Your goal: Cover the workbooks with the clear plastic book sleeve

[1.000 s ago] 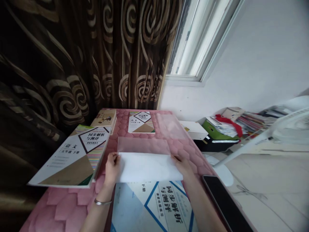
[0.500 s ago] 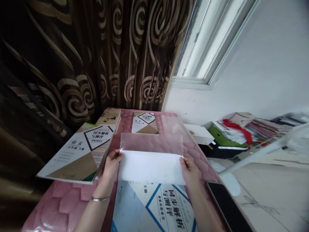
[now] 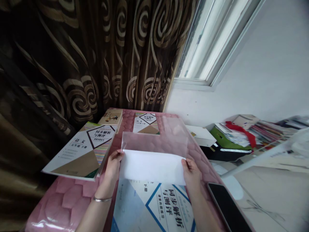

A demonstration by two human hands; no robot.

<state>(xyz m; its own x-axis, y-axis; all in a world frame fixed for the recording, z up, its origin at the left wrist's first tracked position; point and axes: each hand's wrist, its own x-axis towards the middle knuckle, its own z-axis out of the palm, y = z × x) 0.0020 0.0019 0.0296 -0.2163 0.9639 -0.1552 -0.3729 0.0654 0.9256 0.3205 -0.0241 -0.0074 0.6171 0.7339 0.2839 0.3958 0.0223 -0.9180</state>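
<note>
A blue-and-white workbook (image 3: 154, 206) lies in front of me on the table. Across its far part is a white sheet (image 3: 152, 166); whether it belongs to the workbook, I cannot tell. My left hand (image 3: 115, 164) pinches the sheet's far left corner. The far right corner is between the thumb and fingers of my right hand (image 3: 191, 170). Beyond the sheet's far edge extends a clear plastic book cover (image 3: 154, 141), lying flat and reaching under or around the sheet. The fingertips hide both corners of the sheet.
Thick workbooks (image 3: 79, 154) are stacked at left, with a brown book (image 3: 111, 116) behind. Another workbook (image 3: 146, 123) lies at the back. A phone (image 3: 228, 206) rests at the right edge, by a white lamp (image 3: 235, 190). The quilted pink tabletop (image 3: 65, 199) meets a curtain (image 3: 116, 58).
The view has turned slightly, so everything sits a little further right. The white sheet's far right edge now bends down slightly. Both hands keep their hold on its corners.
</note>
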